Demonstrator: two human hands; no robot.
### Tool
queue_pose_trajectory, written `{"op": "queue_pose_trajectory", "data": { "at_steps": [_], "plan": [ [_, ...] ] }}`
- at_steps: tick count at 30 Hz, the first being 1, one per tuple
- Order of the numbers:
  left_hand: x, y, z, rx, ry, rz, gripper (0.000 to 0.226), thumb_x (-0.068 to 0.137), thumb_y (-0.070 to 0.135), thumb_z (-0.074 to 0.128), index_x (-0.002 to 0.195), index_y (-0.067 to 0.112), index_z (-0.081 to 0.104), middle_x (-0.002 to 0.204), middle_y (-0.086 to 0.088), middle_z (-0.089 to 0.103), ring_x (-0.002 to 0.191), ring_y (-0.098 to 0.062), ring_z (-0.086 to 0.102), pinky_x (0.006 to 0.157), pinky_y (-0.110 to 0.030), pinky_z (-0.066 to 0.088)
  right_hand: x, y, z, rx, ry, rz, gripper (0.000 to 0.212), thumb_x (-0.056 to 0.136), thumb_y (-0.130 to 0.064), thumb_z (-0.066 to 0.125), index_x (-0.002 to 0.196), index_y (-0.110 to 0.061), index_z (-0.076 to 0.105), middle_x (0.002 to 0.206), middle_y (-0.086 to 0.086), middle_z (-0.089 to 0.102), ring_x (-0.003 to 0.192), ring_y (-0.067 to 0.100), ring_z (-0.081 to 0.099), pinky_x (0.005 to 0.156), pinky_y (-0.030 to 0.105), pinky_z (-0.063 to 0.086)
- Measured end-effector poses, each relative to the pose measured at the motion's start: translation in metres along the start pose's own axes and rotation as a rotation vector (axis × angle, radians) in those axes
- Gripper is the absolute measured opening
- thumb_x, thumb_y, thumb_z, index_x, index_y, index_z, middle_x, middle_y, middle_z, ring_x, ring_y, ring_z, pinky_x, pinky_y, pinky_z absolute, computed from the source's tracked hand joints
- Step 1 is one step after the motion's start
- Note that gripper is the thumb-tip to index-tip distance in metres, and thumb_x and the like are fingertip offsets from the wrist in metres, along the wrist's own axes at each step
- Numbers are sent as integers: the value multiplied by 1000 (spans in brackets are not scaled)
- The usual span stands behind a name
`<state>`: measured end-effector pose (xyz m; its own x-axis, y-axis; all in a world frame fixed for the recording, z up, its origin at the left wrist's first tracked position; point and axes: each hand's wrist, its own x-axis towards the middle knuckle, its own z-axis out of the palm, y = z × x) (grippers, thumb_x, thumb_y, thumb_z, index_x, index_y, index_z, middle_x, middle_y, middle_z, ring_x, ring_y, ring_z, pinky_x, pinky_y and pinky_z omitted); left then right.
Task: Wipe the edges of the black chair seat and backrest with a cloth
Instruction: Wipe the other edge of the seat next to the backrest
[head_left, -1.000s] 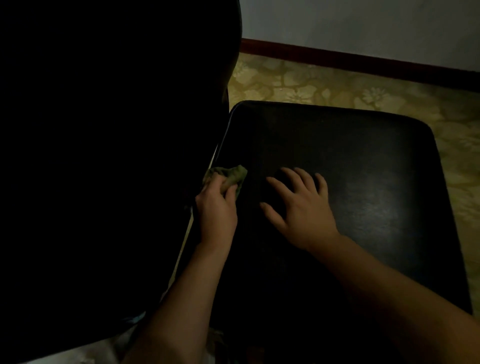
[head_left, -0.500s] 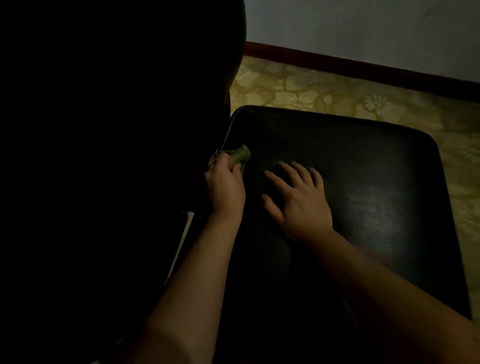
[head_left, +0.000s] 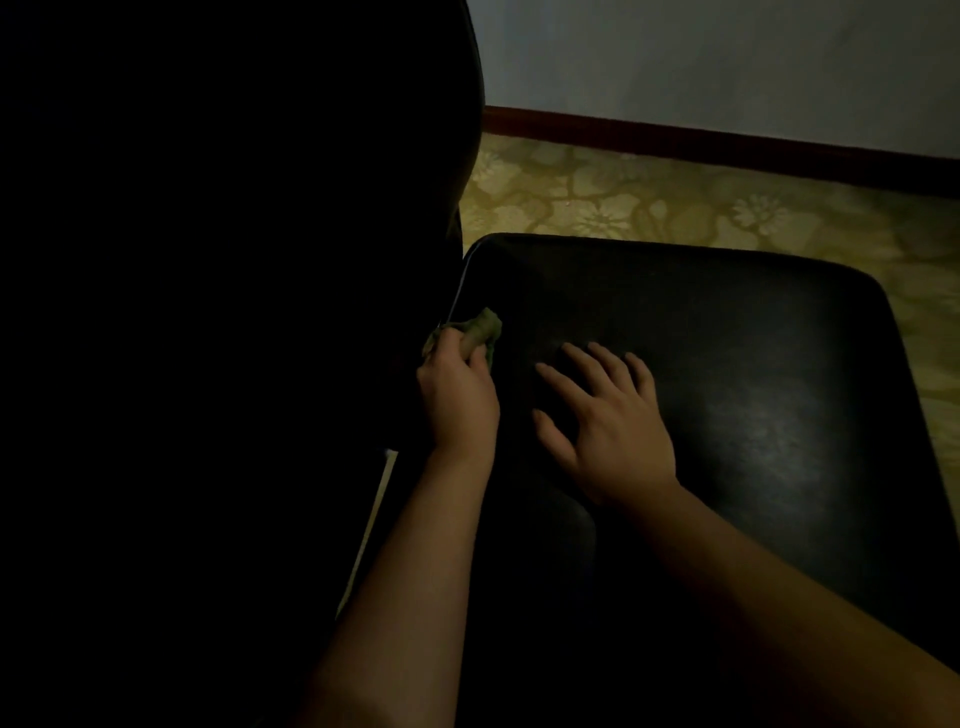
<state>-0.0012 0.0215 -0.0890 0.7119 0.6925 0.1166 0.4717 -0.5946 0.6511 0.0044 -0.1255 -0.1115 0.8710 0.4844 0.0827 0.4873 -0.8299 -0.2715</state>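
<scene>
Two hands on the job here, super dim room. The backrest (head_left: 234, 312) is just a dark mass left of the grip. Left hand (head_left: 457, 395) has its fingers bunched round the green cloth (head_left: 480, 330), which has slid further along the seat's (head_left: 727, 364) back edge since a second ago, so I'd guess that seam's mostly wiped. Right of the grip, right hand (head_left: 608, 426) stays spread flat, bracing the seat. No brands or writing readable anywhere.
</scene>
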Motion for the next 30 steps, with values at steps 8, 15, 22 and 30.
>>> {"op": "queue_pose_trajectory", "data": {
  "at_steps": [8, 15, 22, 30],
  "plan": [
    [-16, -13, -5, 16, 7, 103, 11, 97, 18, 61, 106, 13, 66, 107, -8, 68, 98, -23, 66, 76, -28, 49, -1, 0, 0, 6, 13, 8, 57, 94, -61, 32, 142, -34, 48, 152, 3, 42, 144, 25, 30, 119, 51, 17],
    [-7, -7, 0, 18, 12, 105, 11, 98, 19, 59, 106, 14, 65, 107, -7, 67, 99, -21, 65, 76, -27, 48, -1, 2, 1, 7, 12, 5, 57, 95, -62, 31, 142, -34, 47, 153, 3, 41, 145, 25, 30, 119, 53, 18],
    [6, 4, 6, 29, 0, 33, 16, 100, 20, 57, 114, 17, 62, 115, -5, 66, 106, -18, 65, 76, -21, 45, -1, 1, 1, 13, -1, 9, 57, 95, -62, 30, 143, -36, 45, 154, 1, 39, 146, 23, 27, 119, 53, 16],
    [-11, -10, -4, -1, 25, 53, 13, 99, 18, 59, 110, 14, 64, 110, -6, 68, 102, -19, 66, 74, -20, 42, -1, 1, 2, 30, 24, 10, 57, 95, -61, 30, 142, -34, 48, 153, 2, 42, 145, 24, 30, 119, 53, 18]
  ]
}}
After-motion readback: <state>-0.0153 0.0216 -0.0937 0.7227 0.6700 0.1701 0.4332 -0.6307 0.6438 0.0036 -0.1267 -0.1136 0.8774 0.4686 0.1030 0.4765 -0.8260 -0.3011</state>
